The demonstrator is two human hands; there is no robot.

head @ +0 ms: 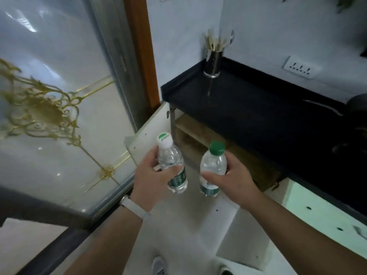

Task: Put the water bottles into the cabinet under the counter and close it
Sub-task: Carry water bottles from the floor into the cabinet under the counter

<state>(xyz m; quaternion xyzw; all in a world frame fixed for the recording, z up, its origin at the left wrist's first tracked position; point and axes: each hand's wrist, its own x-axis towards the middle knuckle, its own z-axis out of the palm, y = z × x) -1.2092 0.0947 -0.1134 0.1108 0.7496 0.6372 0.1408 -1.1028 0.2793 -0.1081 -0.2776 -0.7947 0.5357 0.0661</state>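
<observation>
My left hand (153, 175) grips a clear water bottle with a white cap (171, 161) around its middle. My right hand (230, 175) grips a second clear water bottle with a green cap (213, 165). Both bottles are upright, side by side, in front of the open cabinet (190, 139) under the black counter (248, 108). Wooden shelves show inside the cabinet. Its left white door (151, 128) stands open, and the right white door (321, 211) stands open beside my right forearm.
A metal holder with chopsticks (213, 60) stands at the counter's back left corner. A wall socket (299, 67) is behind the counter, and a dark object (357, 108) sits at its right edge. A glass door with gold ornament (59, 108) fills the left.
</observation>
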